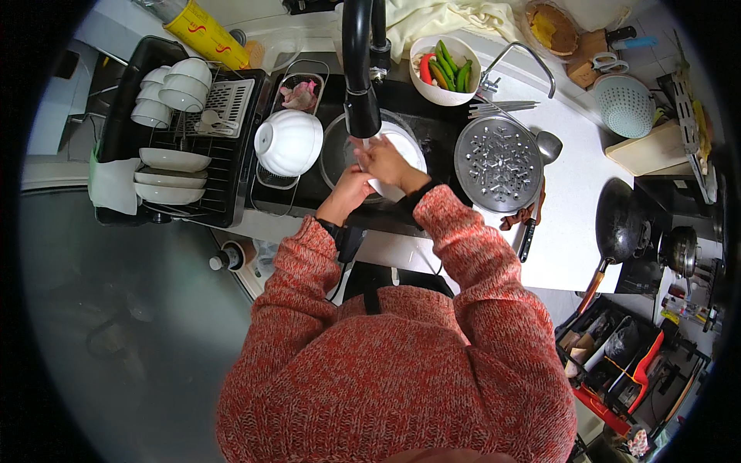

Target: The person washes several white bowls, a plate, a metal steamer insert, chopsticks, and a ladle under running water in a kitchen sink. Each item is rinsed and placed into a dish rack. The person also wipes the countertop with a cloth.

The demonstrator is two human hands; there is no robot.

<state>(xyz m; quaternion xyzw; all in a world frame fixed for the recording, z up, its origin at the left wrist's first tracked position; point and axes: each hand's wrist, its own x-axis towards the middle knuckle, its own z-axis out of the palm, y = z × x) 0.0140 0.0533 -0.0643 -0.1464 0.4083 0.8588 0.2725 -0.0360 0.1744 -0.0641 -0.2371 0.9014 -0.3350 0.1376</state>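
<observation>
Both hands are close together under the black faucet (362,110) at the sink. My left hand (347,190) is at the lower left, its fingers near a white item, perhaps a dish. My right hand (389,165) lies over the front of a white plate or bowl (405,144) in a round metal basin (333,147). What either hand grips is hidden by the fingers. Just left of the basin, a white bowl (289,143) rests tilted on a wire basket. A pink cloth (299,95) lies in the basket's back part.
A dish rack (234,179) with bowls and plates stands at left. Right of the sink are a round perforated metal steamer plate (499,165), a ladle (548,147), a knife (527,238) and a wok (619,220). A bowl of peppers (444,95) sits behind.
</observation>
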